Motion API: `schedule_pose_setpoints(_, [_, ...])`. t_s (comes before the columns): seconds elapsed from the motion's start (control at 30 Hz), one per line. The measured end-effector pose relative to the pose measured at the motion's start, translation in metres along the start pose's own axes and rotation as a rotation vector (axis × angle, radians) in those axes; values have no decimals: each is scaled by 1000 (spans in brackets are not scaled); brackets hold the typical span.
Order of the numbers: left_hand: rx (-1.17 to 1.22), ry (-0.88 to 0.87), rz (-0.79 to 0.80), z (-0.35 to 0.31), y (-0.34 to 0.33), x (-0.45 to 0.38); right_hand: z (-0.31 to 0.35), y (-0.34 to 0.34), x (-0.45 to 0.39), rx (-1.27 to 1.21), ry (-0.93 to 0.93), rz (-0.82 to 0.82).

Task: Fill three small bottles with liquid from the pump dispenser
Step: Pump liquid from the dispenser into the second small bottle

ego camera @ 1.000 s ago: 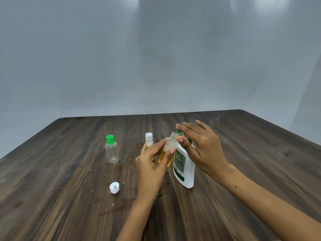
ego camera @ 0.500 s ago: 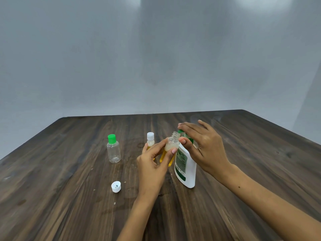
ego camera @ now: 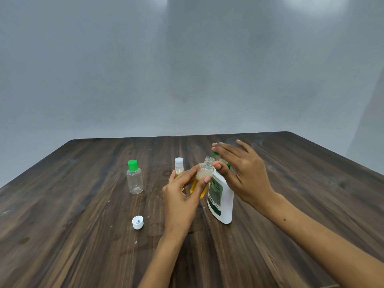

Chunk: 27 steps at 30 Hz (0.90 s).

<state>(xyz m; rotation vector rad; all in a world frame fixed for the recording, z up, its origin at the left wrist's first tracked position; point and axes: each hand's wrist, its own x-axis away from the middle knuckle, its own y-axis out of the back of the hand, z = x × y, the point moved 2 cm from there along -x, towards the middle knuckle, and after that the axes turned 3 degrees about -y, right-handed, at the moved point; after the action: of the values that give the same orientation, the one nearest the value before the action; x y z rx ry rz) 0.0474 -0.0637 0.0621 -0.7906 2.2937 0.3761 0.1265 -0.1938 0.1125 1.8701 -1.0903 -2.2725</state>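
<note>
My left hand (ego camera: 182,196) pinches an uncapped small clear bottle (ego camera: 204,173) holding yellow liquid, tilted toward the white pump dispenser (ego camera: 221,201). My right hand (ego camera: 243,173) lies over the dispenser's green pump head (ego camera: 214,154), fingers straight, thumb beside the small bottle's neck. A second small bottle with a white cap (ego camera: 179,166) holds yellow liquid and stands behind my left hand. An empty clear bottle with a green cap (ego camera: 134,177) stands to the left.
A loose white cap (ego camera: 137,222) lies open side up on the dark wooden table (ego camera: 72,235), left of my left forearm. A plain grey wall stands behind the table's far edge.
My right hand has lifted slightly over the pump head, fingers straighter. The left hand keeps the small bottle at the nozzle, almost unmoved.
</note>
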Motion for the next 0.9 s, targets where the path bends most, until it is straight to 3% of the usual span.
schedule_pose_setpoints(0.9, [-18, -2, -8, 0, 1, 0, 3, -2, 4, 38, 0, -25])
